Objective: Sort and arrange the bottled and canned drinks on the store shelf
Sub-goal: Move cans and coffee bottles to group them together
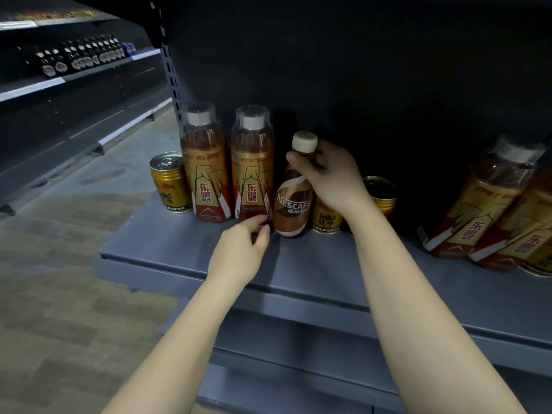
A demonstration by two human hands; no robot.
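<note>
Gripping the Nescafe bottle (294,201) at its neck, our right hand (330,174) holds it upright on the grey shelf (313,264), just back from the front edge. Our left hand (243,249) pinches the base of the adjacent orange bottle (253,165). A gold can (325,218) stands just beside the Nescafe bottle, toward the shelf's right end.

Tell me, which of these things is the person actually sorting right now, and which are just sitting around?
In the job:
Nescafe bottle, gripped at the neck by the right hand
energy drink bottle, touched at its base by the left hand
gold cans
shelf

Just there:
dark bottles on the far shelving
floor
</note>
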